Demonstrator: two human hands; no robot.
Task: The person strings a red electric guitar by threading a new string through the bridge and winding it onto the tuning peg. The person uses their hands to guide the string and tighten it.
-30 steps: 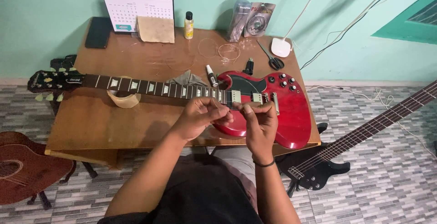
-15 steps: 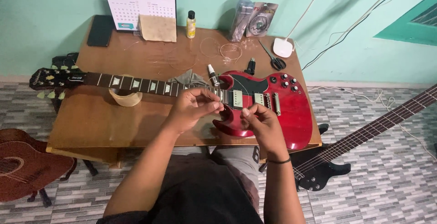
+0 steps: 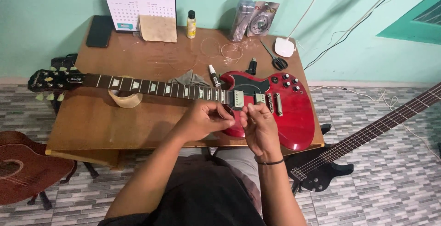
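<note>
A glossy red solid-body electric guitar (image 3: pixel 275 111) lies flat on the brown wooden desk (image 3: pixel 92 120); its body sits at the desk's right end, near the front edge, and its dark neck runs left, with the black headstock (image 3: pixel 53 80) overhanging the left edge; a pale curved neck rest (image 3: pixel 125 99) sits under the neck. Left hand (image 3: pixel 204 118) and right hand (image 3: pixel 257 125) meet over the body's lower edge, just below the neck pickup; fingertips of both are pinched together, almost touching each other; what they pinch is too thin to make out, so the grasp's object cannot be told; right wrist wears a dark band (image 3: pixel 269 162).

Back edge of desk: white desk calendar (image 3: pixel 138 5), tan cloth (image 3: pixel 157 27) leaning against it, small bottle with black cap (image 3: pixel 191 24), clear packets (image 3: pixel 255 19), coiled strings (image 3: pixel 225 50), black cutters (image 3: pixel 273 58), white lamp base (image 3: pixel 285 47); black phone (image 3: pixel 99 31) at back-left corner; grey rag (image 3: pixel 188 78) and small white tube (image 3: pixel 214 75) just behind the neck.

On the tiled floor: black bass guitar (image 3: pixel 349 148) to the right, brown acoustic guitar (image 3: pixel 27 166) to the left.
</note>
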